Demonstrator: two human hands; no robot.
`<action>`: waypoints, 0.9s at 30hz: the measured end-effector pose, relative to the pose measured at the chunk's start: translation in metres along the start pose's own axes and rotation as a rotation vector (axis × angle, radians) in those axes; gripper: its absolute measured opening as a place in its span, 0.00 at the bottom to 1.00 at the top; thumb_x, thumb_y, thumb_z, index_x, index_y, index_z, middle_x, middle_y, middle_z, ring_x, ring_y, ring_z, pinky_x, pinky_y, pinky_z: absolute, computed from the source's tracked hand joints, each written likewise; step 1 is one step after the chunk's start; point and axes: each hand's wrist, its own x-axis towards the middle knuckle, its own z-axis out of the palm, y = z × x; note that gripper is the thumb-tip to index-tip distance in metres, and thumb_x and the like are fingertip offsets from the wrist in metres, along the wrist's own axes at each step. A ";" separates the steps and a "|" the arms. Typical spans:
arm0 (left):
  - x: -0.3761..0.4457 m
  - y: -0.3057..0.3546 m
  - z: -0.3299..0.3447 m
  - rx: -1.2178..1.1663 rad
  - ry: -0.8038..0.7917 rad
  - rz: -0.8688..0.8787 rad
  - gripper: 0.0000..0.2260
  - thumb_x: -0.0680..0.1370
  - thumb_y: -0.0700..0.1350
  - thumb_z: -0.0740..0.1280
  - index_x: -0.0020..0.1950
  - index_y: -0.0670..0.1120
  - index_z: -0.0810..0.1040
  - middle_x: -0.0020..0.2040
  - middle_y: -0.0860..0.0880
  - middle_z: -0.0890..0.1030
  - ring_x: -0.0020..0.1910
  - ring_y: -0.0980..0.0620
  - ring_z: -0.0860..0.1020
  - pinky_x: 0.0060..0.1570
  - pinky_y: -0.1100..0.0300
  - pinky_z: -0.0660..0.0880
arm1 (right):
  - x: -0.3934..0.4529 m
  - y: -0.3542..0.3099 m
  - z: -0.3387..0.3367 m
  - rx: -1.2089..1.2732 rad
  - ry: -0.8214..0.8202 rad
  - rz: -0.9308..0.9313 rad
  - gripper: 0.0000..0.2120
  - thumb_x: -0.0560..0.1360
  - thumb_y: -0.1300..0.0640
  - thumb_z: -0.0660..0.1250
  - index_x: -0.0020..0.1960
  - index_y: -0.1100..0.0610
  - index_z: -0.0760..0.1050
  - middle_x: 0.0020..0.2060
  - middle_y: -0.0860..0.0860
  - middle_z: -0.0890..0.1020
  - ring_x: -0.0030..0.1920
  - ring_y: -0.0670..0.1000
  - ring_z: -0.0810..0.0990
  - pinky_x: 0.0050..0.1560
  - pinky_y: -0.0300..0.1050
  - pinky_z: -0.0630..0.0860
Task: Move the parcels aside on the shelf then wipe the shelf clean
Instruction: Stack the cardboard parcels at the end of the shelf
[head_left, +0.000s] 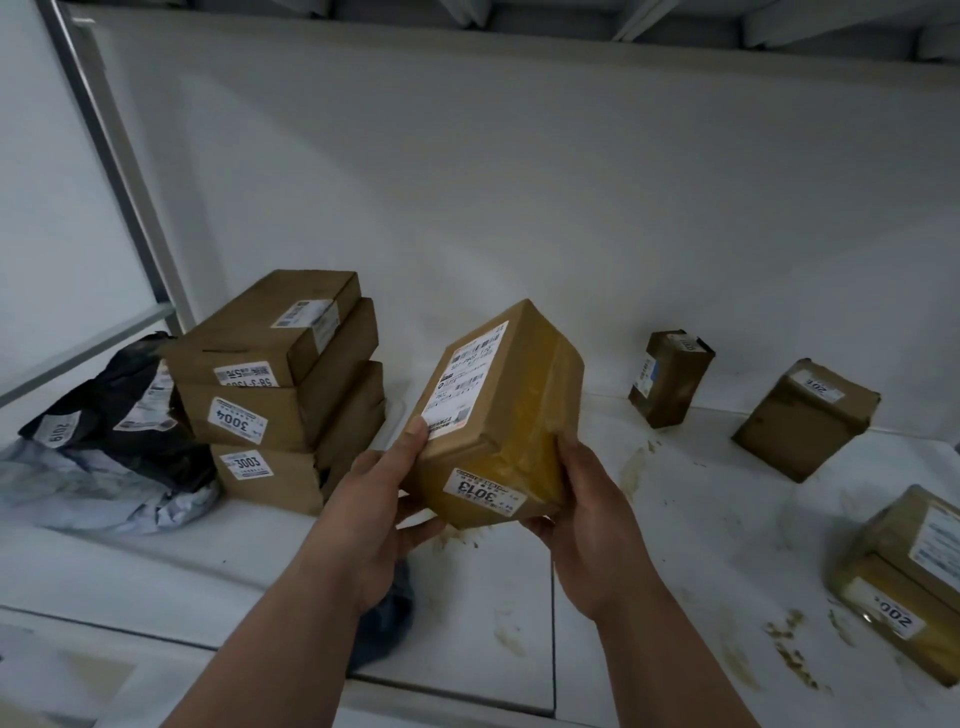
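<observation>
The white shelf (675, 519) has brown dirty marks (789, 654) near its front edge and in the middle. At the left end lie a black bag (104, 410) and a grey bag (93, 493), and just beside them stands a pile of three brown boxes (280, 395), one on top of another. Near the back wall on the right stand a small brown box (670, 379) and a bigger brown box (805, 421), another box (914, 577) sits at the right edge, and a dark cloth (384, 618) lies at the front edge.
</observation>
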 end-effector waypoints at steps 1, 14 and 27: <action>0.000 0.005 -0.005 0.009 -0.013 0.001 0.22 0.72 0.60 0.69 0.62 0.52 0.74 0.54 0.46 0.83 0.52 0.44 0.83 0.53 0.43 0.79 | 0.001 0.000 0.007 0.017 0.004 0.002 0.24 0.73 0.38 0.62 0.66 0.44 0.72 0.58 0.48 0.83 0.57 0.54 0.83 0.59 0.57 0.78; -0.019 0.087 -0.084 0.155 -0.043 0.284 0.15 0.76 0.62 0.63 0.58 0.58 0.77 0.50 0.48 0.84 0.51 0.44 0.82 0.42 0.53 0.78 | 0.014 -0.001 0.117 0.140 -0.001 -0.082 0.20 0.76 0.42 0.57 0.61 0.51 0.77 0.52 0.53 0.85 0.52 0.55 0.84 0.52 0.52 0.77; -0.033 0.147 -0.161 0.262 0.090 0.519 0.14 0.72 0.68 0.57 0.46 0.63 0.76 0.38 0.67 0.82 0.36 0.69 0.80 0.40 0.66 0.73 | 0.033 0.025 0.209 0.037 -0.048 -0.147 0.12 0.82 0.51 0.56 0.64 0.49 0.72 0.50 0.53 0.85 0.54 0.57 0.83 0.52 0.55 0.79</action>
